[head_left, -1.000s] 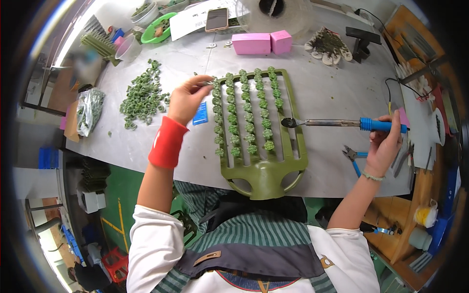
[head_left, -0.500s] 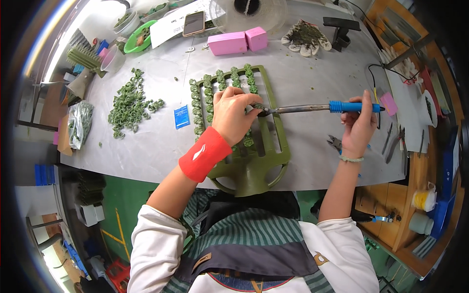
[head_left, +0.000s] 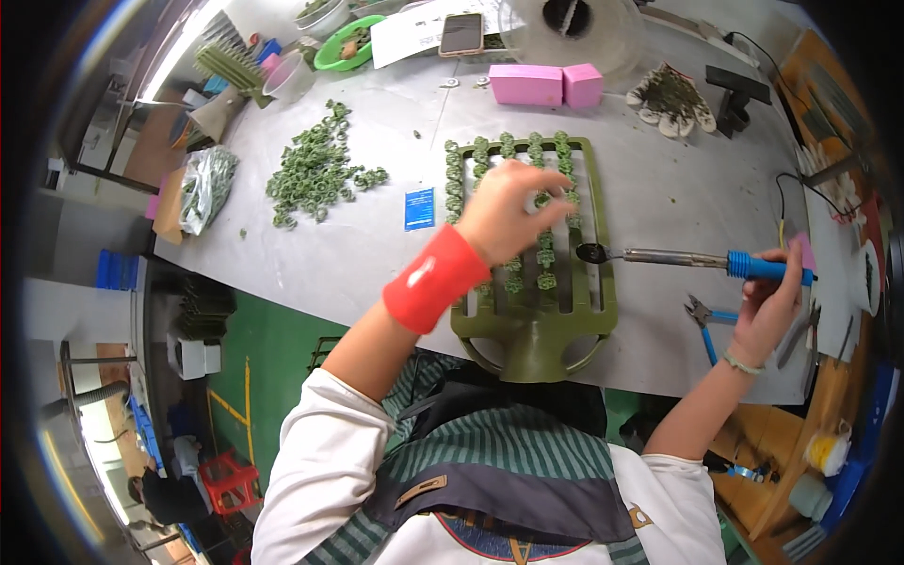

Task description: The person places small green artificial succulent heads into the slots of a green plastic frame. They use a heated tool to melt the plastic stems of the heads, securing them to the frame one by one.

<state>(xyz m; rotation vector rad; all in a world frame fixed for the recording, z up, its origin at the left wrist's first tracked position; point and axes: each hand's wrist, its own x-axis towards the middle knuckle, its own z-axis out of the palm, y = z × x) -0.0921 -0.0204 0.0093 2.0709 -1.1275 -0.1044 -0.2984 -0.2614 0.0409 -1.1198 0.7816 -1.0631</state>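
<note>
An olive-green slotted plastic frame (head_left: 532, 331) lies in front of me, with rows of small green rosettes (head_left: 546, 256) along its bars. Over the frame, my left hand (head_left: 511, 209) has thumb and forefinger pinched above the rows, a red wristband behind it. Whether a small piece sits between those fingertips is too blurred to tell. My right hand (head_left: 767, 297) is closed around the blue handle of a soldering iron (head_left: 678, 256). The iron points left, its dark flat oval tip over the frame's right-hand bars, apart from my left fingers.
Loose green rosettes (head_left: 315, 169) lie heaped left of a blue packet (head_left: 420, 209). Pink blocks (head_left: 525, 85), a phone (head_left: 461, 34) and a soiled glove (head_left: 671, 102) sit at the back. Blue-handled pliers (head_left: 702, 325) lie below the iron; a bag (head_left: 207, 188) stands far left.
My left fingers have come away from the iron's tip and up over the rows. The iron has swung back to the right of the filled bars. The whole view has shifted.
</note>
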